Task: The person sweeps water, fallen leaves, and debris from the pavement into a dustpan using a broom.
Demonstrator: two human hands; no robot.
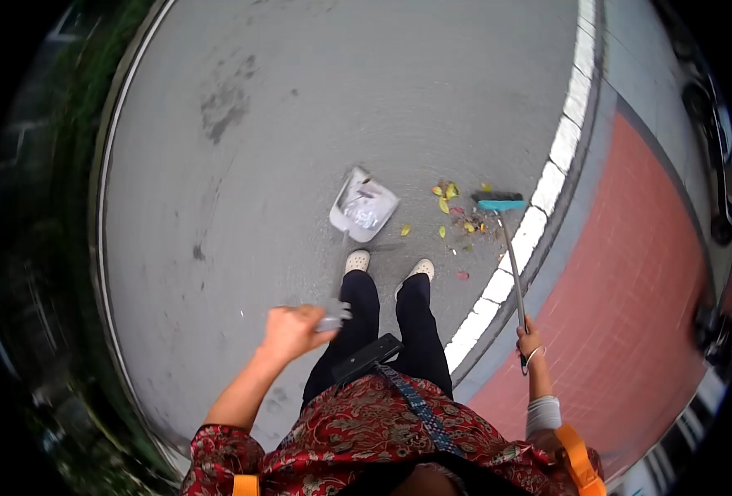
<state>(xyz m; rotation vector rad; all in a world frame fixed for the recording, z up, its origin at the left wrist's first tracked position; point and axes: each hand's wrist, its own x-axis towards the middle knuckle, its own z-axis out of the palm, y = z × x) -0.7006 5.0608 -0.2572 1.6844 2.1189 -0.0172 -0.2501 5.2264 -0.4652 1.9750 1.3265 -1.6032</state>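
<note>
While the left hand (pixel 294 331) wraps its grip firmly around the grey upper end of a long-handled dustpan, the pale, wide plastic dustpan (pixel 357 233) itself sits on the grey asphalt road (pixel 275 165), just ahead of two cream perforated clogs (pixel 357 261). Crumpled, shiny silvery material (pixel 370 208) lies inside it. The right hand (pixel 530 339) has its grip closed around the slim grey handle of a broom, and the handle's end sticks out past the fist. The broom's turquoise head (pixel 500 204) with dark bristles rests near the road's right edge, just beside the white-painted kerb (pixel 548 188). Between dustpan and broom head, yellow leaves (pixel 443 204) and small reddish-brown scraps (pixel 470 223) are scattered, the densest cluster just beside the bristles.
</note>
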